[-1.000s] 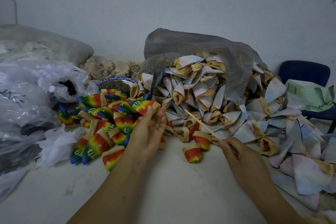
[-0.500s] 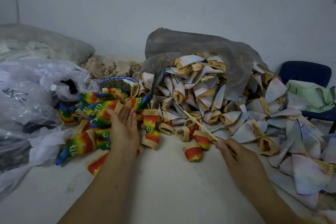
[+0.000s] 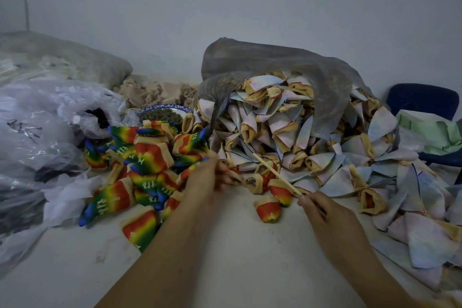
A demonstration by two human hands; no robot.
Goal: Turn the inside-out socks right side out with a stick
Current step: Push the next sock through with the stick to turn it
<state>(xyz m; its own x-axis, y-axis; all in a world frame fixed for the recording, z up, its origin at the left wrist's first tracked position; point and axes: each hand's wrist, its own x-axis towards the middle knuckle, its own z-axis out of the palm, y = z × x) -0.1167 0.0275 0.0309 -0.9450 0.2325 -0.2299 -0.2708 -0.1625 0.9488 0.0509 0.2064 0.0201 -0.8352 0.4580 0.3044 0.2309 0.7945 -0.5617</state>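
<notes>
Socks fill most of the white table [image 3: 225, 265], and the grey bag [image 3: 275, 62] lying on its side at the back serves as the marker for all of it. Pale inside-out socks [image 3: 300, 132] with tan cuffs spill from the bag's mouth, forward and off to its right. Rainbow socks [image 3: 150, 165], already showing their printed side, lie heaped in front of the bag's left edge.

The right hand [image 3: 322, 210] is in front of the bag's mouth, its fingers pinched round the near end of the stick [image 3: 275, 175]. The stick slants up and away from that hand, its far tip reaching the pale socks at the bag's mouth. Two small rainbow-toed socks [image 3: 268, 210] lie in front of the bag, just under the stick.

The left hand [image 3: 207, 175] sits between the rainbow heap and the stick, in front of the bag's left edge. Its fingers curl toward a tan cuff [image 3: 252, 181], but blur hides whether they grip it.

Left of the bag stands a blue-rimmed bowl [image 3: 162, 112], and further left lie crumpled clear plastic bags [image 3: 37, 132]. A dark blue chair [image 3: 422, 102] stands right of the bag.
</notes>
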